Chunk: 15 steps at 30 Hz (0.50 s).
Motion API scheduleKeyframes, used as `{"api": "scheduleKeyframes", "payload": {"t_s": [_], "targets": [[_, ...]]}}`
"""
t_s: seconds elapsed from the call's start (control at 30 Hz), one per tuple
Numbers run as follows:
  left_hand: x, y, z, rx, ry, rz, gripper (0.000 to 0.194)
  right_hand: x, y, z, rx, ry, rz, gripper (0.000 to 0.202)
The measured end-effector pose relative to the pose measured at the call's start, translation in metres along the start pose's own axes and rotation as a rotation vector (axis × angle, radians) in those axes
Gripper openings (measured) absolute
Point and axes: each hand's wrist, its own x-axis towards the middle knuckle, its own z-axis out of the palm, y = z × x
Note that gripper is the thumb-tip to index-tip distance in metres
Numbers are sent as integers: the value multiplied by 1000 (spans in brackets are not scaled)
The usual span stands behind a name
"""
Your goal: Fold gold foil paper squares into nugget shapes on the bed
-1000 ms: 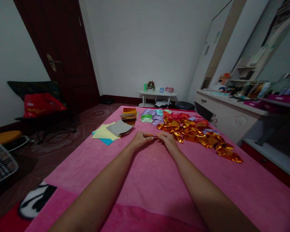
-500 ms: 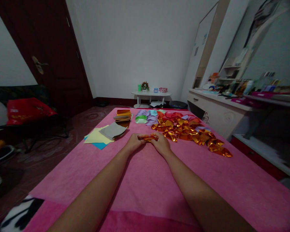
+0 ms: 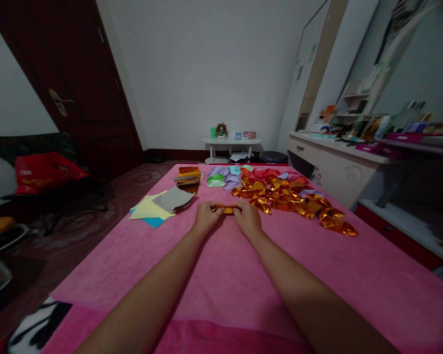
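Between my two hands is a small piece of shiny gold foil paper (image 3: 228, 210), folded into a narrow strip. My left hand (image 3: 207, 216) pinches its left end and my right hand (image 3: 248, 216) grips the right end, both just above the pink cloth (image 3: 225, 275). To the right lies a heap of folded gold foil pieces (image 3: 280, 194). Left of my hands are a grey sheet (image 3: 173, 198), a yellow sheet (image 3: 147, 207) and a blue sheet (image 3: 155, 222), overlapping. Behind these sits a stack of gold foil sheets (image 3: 189, 173).
Purple folded papers (image 3: 232, 182), a green one (image 3: 216, 179) and red ones (image 3: 266, 174) lie at the table's far side. A white side table (image 3: 231, 141) stands by the wall. On the right is a dresser (image 3: 328, 160) with bottles; on the left, a red bag (image 3: 47, 172).
The gold foil between my hands now looks flatter and straighter, and my hands are slightly further apart. The camera view has shifted a little.
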Motion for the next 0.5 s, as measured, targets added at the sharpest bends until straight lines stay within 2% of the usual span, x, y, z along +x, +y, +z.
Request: {"api": "scheduleKeyframes", "payload": {"t_s": [0.13,0.23,0.3,0.4,0.5], "targets": [[-1,0,4,-75,29,22,21,-3,-5,-1,13,30,-60,30],[-1,-4,6,-112,5,17,22,-3,-4,0,49,89,-5,28],[-1,-5,5,-99,36,-6,24,-2,-1,1,79,117,42,23],[-2,-2,1,38,83,-31,22,0,4,3,104,116,93,20],[-5,5,-4,266,70,-45,22,2,7,4,93,98,114,21]]}}
